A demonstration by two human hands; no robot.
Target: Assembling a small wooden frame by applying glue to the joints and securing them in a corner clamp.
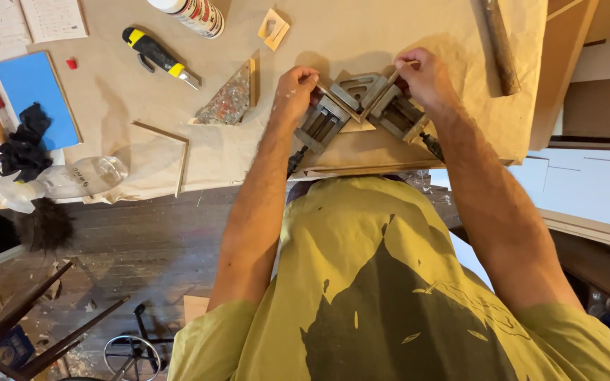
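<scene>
Counter (pixel 361 28): covered in brown paper, seen from above.

Clamp (pixel 359 106): grey metal corner clamp, near the counter's near edge, centre-right. Two thin wooden strips met in it at a right angle.

Left hand (pixel 295 90): fingers curled and pressed on the clamp's left jaw and the strip there.

Right hand (pixel 423 74): closed over the clamp's right jaw, thumb and forefinger pinching the end of a thin wooden strip (pixel 398 70).

Triangle (pixel 231 102): speckled piece with wooden edging, just left of the left hand.

Knife (pixel 158 55): black and yellow utility knife, far-left of the triangle.

Can (pixel 193 14): white spray can lying at the far edge.

Tag (pixel 274 28): small wooden square, right of the can.

Frame corner (pixel 171 152): two thin strips joined in an L, on the left near the counter's near edge.

Board (pixel 37 95): blue, far left, a black cloth (pixel 24 141) over its near end.

Bottle (pixel 79 176): clear plastic, lying at the near-left edge.

Bar (pixel 500 46): dark round bar, far right of the right hand.
</scene>
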